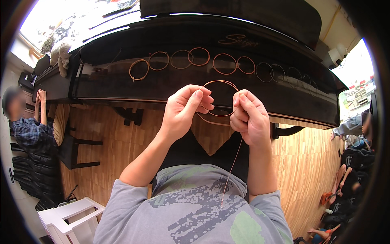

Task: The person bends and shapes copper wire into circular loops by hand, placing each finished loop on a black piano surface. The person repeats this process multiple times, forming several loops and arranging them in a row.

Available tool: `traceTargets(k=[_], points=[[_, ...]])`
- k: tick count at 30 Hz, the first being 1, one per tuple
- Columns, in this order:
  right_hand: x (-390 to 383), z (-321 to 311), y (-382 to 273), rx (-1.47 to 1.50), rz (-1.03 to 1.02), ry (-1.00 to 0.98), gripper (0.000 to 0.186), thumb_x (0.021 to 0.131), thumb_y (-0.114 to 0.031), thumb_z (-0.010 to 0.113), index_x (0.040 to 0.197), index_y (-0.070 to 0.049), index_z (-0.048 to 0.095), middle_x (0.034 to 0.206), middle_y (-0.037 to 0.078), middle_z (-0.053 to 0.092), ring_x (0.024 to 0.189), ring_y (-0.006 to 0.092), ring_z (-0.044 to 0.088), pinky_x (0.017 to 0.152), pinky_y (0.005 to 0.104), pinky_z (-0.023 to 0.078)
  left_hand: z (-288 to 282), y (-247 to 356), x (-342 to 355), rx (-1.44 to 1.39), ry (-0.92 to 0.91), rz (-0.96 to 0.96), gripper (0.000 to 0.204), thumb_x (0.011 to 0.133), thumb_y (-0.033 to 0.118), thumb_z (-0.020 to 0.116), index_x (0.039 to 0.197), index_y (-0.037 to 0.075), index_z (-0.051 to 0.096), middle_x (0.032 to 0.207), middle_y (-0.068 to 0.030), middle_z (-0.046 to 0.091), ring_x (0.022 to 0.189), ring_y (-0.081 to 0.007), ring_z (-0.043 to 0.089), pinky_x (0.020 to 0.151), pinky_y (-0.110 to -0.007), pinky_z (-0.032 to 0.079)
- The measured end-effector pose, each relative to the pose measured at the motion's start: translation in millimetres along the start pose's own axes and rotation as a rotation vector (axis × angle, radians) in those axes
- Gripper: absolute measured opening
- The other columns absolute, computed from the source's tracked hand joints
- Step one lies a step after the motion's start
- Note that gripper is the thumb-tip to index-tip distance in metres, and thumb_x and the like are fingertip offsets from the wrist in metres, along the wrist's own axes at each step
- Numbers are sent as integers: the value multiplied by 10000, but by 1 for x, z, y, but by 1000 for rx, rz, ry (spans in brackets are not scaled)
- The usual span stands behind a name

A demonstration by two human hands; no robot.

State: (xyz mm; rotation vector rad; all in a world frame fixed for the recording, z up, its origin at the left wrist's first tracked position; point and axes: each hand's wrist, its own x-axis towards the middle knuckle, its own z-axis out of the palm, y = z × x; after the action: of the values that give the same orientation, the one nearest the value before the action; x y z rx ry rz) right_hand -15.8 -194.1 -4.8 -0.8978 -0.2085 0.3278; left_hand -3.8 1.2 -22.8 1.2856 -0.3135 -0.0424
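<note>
A thin copper-coloured metal string (219, 81), looped into a ring, is held up between my two hands in front of a glossy black piano (162, 91). My left hand (182, 109) pinches the ring's left side between thumb and fingers. My right hand (251, 116) is closed on its right side, the thumb pressed against the index finger. From below the right hand, a loose end of the string trails down over the grey patterned shirt. On the piano lie several coiled strings in a row, copper-coloured ones (209, 57) at left and middle, thinner silvery ones (272, 72) at right.
The piano's front edge runs just beyond my hands. To the left, a person in a plaid shirt (34, 132) sits by a black bench (73, 152). A white stool (69, 215) stands lower left. Other people and black bags (357, 158) line the right side of the wooden floor (300, 179).
</note>
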Motion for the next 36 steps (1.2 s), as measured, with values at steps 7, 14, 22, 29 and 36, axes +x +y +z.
traceTargets(k=[7, 14, 22, 29, 36], points=[[-2, 13, 21, -142, 33, 77, 219, 1012, -210, 404, 982, -43, 543, 584, -45, 390, 433, 21, 307, 395, 179, 240, 11, -1, 12, -302, 33, 94, 259, 1015, 211, 390, 925, 24, 545, 604, 19, 453, 564, -81, 508, 605, -255, 516], [-24, 32, 44, -489, -73, 106, 379, 976, -162, 476, 1320, -12, 419, 1054, 63, 567, 938, 117, 546, 814, 250, 463, 11, 13, 21, -328, 96, 138, 237, 992, 206, 426, 895, 27, 548, 565, 67, 310, 478, -27, 287, 465, -218, 363], [-43, 4, 99, -191, 58, 19, 544, 1008, -441, 276, 1216, 10, 498, 951, 77, 596, 893, 150, 547, 797, 271, 422, 7, 19, 25, -297, 109, 162, 221, 991, 178, 407, 879, 36, 533, 565, 53, 291, 478, -48, 285, 464, -230, 326], [-23, -8, 99, -108, 76, -4, 433, 999, -287, 421, 1333, -11, 428, 947, 69, 641, 867, 128, 590, 786, 254, 446, 7, 16, 22, -312, 110, 138, 220, 990, 179, 407, 873, 36, 527, 559, 57, 286, 468, -43, 277, 456, -226, 318], [-8, -18, 63, -146, -105, 44, 224, 983, -157, 479, 1122, 0, 557, 819, 57, 636, 768, 119, 612, 727, 242, 490, 4, 14, 20, -296, 91, 116, 228, 995, 188, 406, 869, 41, 527, 555, 63, 281, 459, -38, 274, 444, -219, 310]])
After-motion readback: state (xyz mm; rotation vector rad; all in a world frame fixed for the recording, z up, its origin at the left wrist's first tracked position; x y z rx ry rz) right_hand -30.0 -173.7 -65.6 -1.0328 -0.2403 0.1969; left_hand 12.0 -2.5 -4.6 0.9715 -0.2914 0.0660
